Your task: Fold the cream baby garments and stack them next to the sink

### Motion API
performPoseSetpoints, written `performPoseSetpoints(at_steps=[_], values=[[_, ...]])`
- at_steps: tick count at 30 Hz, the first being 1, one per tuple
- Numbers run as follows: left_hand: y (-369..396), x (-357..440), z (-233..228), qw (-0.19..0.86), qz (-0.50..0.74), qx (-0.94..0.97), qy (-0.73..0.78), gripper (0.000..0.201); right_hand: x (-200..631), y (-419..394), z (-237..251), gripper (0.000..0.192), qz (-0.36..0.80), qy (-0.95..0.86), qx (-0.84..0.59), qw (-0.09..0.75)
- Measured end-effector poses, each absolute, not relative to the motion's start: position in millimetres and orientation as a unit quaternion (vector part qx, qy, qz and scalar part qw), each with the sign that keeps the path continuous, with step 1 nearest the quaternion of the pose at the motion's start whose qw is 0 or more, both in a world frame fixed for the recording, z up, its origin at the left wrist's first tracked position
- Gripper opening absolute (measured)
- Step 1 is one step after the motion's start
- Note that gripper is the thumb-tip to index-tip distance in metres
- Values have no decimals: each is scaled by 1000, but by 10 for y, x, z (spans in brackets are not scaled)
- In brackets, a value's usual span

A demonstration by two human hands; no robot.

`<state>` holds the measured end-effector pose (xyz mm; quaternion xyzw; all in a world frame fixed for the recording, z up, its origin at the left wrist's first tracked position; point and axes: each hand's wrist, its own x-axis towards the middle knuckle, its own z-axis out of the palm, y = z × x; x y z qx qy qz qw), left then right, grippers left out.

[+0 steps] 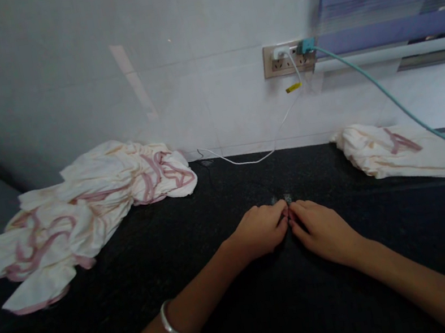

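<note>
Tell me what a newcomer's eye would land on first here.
First, the left hand and right hand, resting fingertip to fingertip mid-way along the black counter. Next, the crumpled white-and-pink cloth heap at far left and the folded cloth at right, beneath the wall socket.

Both hands (291,229) fingertip-to-fingertip on black counter (212,203)

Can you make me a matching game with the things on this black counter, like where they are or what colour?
Things:
1. crumpled cloth pile
2. folded cloth
3. green cable
4. bracelet

Places:
A. on the left wrist
B. plugged into the wall socket
C. left side of the counter
D. right side of the counter

Pairs: 1-C, 2-D, 3-B, 4-A
</note>
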<state>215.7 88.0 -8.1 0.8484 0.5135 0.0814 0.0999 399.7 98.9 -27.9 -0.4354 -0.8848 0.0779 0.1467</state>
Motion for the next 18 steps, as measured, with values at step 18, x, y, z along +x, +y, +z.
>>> performPoseSetpoints(at_steps=[18], values=[[1439, 706, -199, -60, 141, 504, 850, 57, 4011, 991, -287, 13, 101, -881, -433, 161]])
